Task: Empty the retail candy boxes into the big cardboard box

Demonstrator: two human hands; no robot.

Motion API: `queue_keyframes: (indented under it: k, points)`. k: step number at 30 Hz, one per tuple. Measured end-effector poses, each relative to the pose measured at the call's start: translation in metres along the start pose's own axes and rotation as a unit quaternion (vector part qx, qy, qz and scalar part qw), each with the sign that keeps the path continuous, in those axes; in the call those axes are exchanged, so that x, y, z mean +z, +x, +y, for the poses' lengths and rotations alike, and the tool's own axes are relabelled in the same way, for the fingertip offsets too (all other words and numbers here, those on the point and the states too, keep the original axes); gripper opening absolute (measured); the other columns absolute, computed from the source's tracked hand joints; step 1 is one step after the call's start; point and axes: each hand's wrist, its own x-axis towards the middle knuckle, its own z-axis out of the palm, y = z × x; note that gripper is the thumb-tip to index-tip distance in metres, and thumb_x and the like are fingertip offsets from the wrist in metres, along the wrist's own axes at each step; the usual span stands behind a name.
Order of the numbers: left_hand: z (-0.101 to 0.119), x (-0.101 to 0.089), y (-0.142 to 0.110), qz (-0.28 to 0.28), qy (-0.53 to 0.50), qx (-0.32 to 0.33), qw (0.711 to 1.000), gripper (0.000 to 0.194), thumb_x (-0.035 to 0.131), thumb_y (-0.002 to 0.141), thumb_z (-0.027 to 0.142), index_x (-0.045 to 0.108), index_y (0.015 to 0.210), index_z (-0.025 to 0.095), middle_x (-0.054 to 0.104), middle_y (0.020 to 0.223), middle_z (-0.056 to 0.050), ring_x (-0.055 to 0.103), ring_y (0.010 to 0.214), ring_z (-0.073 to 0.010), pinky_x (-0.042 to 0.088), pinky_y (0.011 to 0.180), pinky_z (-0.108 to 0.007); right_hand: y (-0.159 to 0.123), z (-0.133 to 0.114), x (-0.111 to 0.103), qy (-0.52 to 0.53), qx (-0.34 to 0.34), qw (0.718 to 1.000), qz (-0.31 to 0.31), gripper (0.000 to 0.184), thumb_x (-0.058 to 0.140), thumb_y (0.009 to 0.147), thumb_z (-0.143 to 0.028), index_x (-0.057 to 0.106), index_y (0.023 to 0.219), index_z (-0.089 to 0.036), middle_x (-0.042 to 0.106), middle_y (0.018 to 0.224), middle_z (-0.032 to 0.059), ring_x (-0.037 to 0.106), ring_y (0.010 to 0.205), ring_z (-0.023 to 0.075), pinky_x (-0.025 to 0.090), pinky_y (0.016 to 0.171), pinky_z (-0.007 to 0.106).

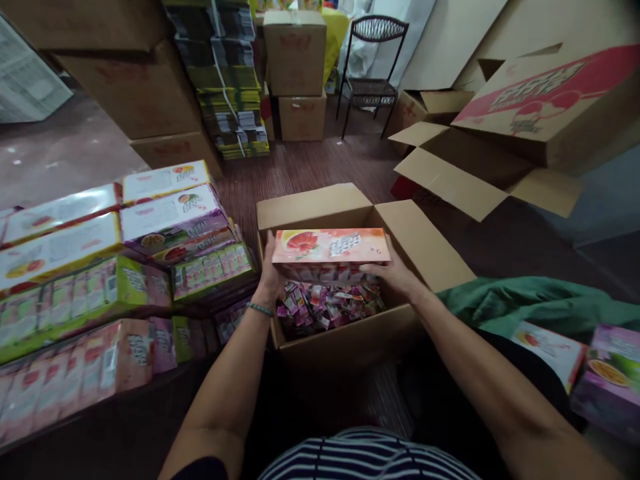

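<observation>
An orange-pink product box (331, 246) with fruit pictures hangs just above an open cardboard carton (350, 340) on the floor in front of me. My left hand (271, 275) grips its left end and my right hand (393, 272) grips its right end. Inside the carton, below the box, lie several small purple and pink packets (327, 305). A thin bracelet circles my left wrist.
Stacks of similar colourful boxes (125, 267) fill the left. More boxes (595, 367) and a green cloth (530, 303) lie at the right. Open and flattened cartons (500, 133), tall carton stacks (295, 67) and a metal chair (373, 73) stand behind.
</observation>
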Motion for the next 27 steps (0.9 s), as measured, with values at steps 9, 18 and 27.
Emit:
queue_keyframes:
  k: [9, 18, 27]
  points:
    - [0.004, 0.007, -0.007, 0.021, -0.006, 0.027, 0.999, 0.056, 0.063, 0.091, 0.061, 0.073, 0.117, 0.013, 0.076, 0.12, -0.015, 0.065, 0.126, -0.0337, 0.048, 0.113, -0.046, 0.011, 0.003, -0.004, -0.062, -0.044, 0.997, 0.012, 0.093, 0.092, 0.055, -0.06, 0.06, 0.133, -0.02, 0.068, 0.12, 0.0122, 0.057, 0.127, 0.0358, 0.045, 0.116, 0.051]
    - [0.007, 0.01, -0.012, 0.032, -0.014, 0.039, 0.999, 0.051, 0.063, 0.089, 0.058, 0.073, 0.117, 0.016, 0.076, 0.119, -0.012, 0.065, 0.126, -0.0326, 0.05, 0.111, -0.045, 0.002, -0.001, 0.011, -0.063, -0.036, 0.996, 0.045, 0.095, 0.084, 0.059, -0.078, 0.063, 0.132, -0.021, 0.067, 0.124, 0.0101, 0.058, 0.124, 0.0372, 0.044, 0.115, 0.053]
    - [0.013, 0.003, -0.007, 0.013, -0.016, 0.087, 0.996, 0.049, 0.067, 0.086, 0.053, 0.07, 0.118, 0.017, 0.074, 0.123, -0.012, 0.061, 0.132, -0.0319, 0.049, 0.113, -0.043, -0.02, -0.015, 0.014, -0.084, -0.052, 0.994, 0.044, 0.099, 0.078, 0.067, -0.08, 0.055, 0.142, -0.019, 0.066, 0.127, 0.0138, 0.061, 0.12, 0.0383, 0.046, 0.111, 0.058]
